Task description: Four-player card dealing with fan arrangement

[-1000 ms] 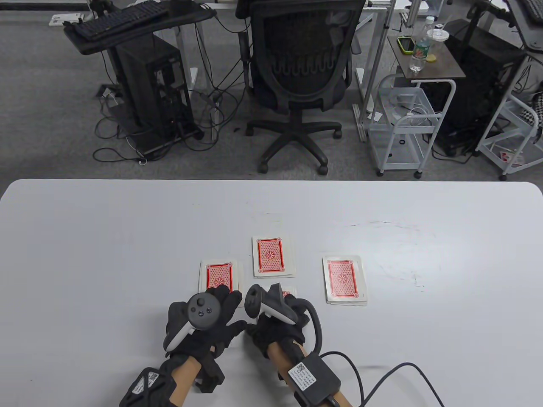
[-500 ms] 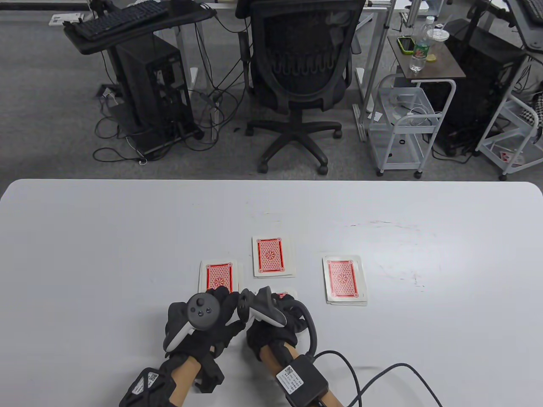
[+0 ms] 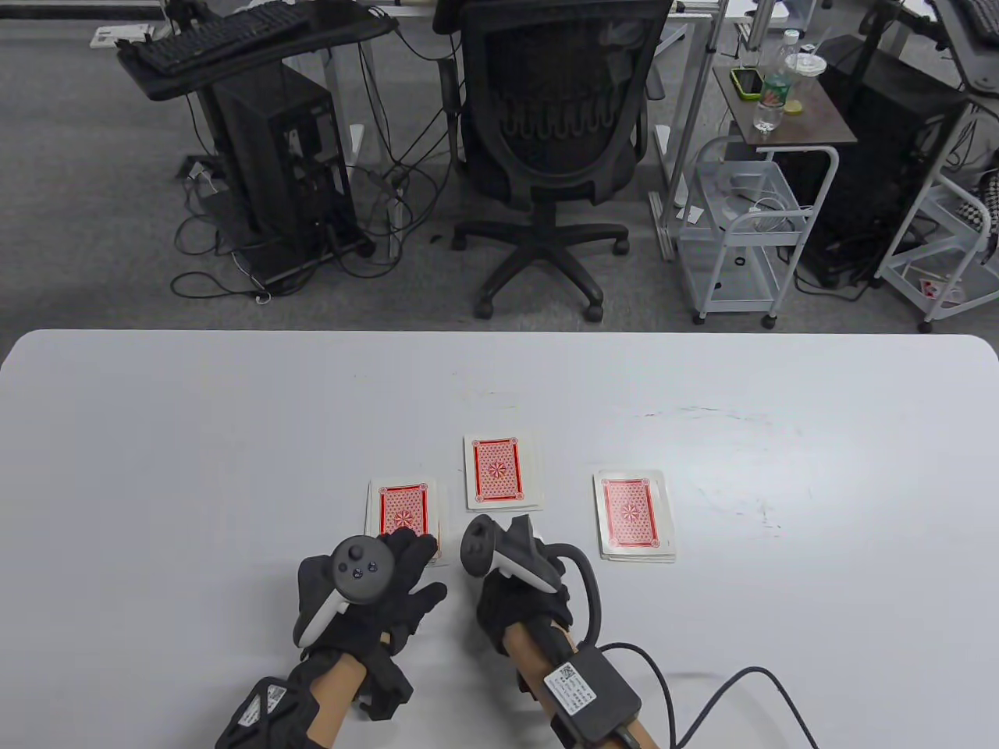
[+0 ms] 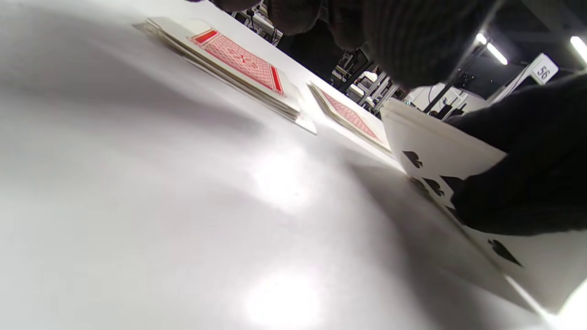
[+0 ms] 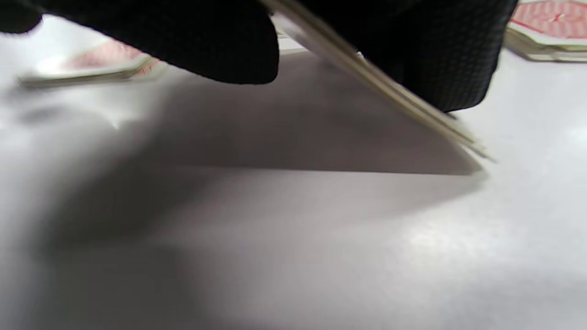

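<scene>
Hands in black sensor gloves at the near edge of a white table (image 3: pixel 156 437), with 3 face-down piles of red-backed cards laid out beyond them.

Taking the middle pile (image 3: pixel 502 472) as the landmark: the left pile (image 3: pixel 402 507) lies nearer the person and to its left, the right pile (image 3: pixel 634 515) lies nearer and well to its right. The right hand (image 3: pixel 521 601) sits just on the near side of the middle pile, thumb and fingers curled round a tilted small stack of cards (image 5: pixel 380 78); in the left wrist view that stack's (image 4: pixel 440 156) underside shows black spade pips. The left hand (image 3: pixel 367 597) lies beside the right, on the left pile's near side, fingers fairly straight, fingertips over that pile's near edge; whether they touch it cannot be told.
</scene>
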`<action>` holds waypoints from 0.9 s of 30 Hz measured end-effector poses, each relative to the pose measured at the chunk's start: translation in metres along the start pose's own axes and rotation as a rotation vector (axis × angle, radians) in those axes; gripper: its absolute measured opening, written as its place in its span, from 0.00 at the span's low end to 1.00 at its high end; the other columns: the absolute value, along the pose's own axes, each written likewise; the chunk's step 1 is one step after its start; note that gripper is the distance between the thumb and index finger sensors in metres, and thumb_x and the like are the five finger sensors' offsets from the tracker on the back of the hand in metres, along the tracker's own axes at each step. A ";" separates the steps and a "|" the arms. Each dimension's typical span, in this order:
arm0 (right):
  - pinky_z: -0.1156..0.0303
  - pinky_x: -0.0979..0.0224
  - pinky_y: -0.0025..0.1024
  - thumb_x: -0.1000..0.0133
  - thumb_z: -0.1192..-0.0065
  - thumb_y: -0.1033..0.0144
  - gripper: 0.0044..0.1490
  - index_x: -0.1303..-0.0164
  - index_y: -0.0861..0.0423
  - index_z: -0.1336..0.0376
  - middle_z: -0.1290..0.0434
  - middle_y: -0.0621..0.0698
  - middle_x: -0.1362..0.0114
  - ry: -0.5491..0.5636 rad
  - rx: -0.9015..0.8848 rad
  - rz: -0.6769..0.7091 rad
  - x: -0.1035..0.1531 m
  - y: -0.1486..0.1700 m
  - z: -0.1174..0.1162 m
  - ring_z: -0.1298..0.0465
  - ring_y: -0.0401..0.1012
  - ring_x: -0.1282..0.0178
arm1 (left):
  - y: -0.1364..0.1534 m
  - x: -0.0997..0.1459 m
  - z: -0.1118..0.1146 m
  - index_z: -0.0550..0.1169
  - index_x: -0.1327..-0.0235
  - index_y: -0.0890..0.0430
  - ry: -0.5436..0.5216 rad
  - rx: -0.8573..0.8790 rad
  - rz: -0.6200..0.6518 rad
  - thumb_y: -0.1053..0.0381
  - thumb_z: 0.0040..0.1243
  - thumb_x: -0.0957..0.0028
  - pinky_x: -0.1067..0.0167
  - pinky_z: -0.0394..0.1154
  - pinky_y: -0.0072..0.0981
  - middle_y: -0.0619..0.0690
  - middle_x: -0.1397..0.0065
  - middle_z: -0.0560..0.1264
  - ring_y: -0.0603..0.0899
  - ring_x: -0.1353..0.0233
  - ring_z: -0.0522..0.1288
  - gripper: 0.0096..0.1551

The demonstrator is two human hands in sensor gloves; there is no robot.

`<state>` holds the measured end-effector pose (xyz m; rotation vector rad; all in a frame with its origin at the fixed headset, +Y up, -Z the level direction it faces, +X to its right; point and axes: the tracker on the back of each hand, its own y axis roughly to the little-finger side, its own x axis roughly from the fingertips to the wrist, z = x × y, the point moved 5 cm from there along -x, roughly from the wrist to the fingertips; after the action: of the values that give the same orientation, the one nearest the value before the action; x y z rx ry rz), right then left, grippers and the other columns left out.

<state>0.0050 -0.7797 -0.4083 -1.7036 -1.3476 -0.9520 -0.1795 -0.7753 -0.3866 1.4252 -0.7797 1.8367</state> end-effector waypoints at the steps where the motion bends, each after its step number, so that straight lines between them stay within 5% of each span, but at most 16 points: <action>1: 0.32 0.36 0.66 0.38 0.43 0.77 0.46 0.20 0.71 0.64 0.56 0.77 0.24 0.029 -0.027 0.009 0.002 0.003 0.004 0.42 0.78 0.28 | 0.001 0.000 -0.002 0.61 0.22 0.42 -0.004 0.035 0.000 0.40 0.64 0.49 0.26 0.54 0.58 0.49 0.15 0.54 0.67 0.17 0.50 0.41; 6: 0.38 0.32 0.66 0.39 0.44 0.79 0.44 0.19 0.69 0.62 0.54 0.75 0.23 0.161 -0.040 0.096 0.012 0.000 0.025 0.43 0.75 0.25 | 0.006 0.001 -0.007 0.60 0.22 0.44 -0.010 0.275 0.015 0.38 0.62 0.48 0.27 0.56 0.58 0.51 0.16 0.55 0.69 0.18 0.53 0.41; 14: 0.43 0.30 0.67 0.40 0.44 0.78 0.45 0.19 0.68 0.62 0.55 0.73 0.22 0.483 0.025 0.331 0.054 -0.050 0.059 0.47 0.74 0.23 | 0.004 0.004 0.006 0.54 0.20 0.47 0.060 0.875 0.084 0.33 0.58 0.48 0.28 0.58 0.60 0.55 0.15 0.52 0.71 0.19 0.54 0.48; 19: 0.43 0.30 0.68 0.40 0.44 0.77 0.44 0.19 0.67 0.61 0.54 0.72 0.22 0.513 0.077 0.413 0.068 -0.077 0.049 0.46 0.73 0.23 | -0.006 0.004 0.027 0.44 0.19 0.51 0.216 1.242 0.134 0.30 0.53 0.48 0.27 0.59 0.60 0.60 0.15 0.46 0.72 0.18 0.55 0.54; 27: 0.43 0.32 0.69 0.40 0.44 0.77 0.46 0.20 0.69 0.63 0.56 0.73 0.23 0.472 -0.005 0.479 0.067 -0.083 0.040 0.47 0.74 0.23 | -0.004 0.002 0.039 0.45 0.20 0.56 0.274 1.371 0.101 0.35 0.45 0.43 0.30 0.70 0.56 0.60 0.18 0.58 0.68 0.22 0.68 0.47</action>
<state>-0.0607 -0.7025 -0.3570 -1.5711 -0.5951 -0.9854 -0.1543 -0.8039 -0.3753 1.7529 0.7720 2.6938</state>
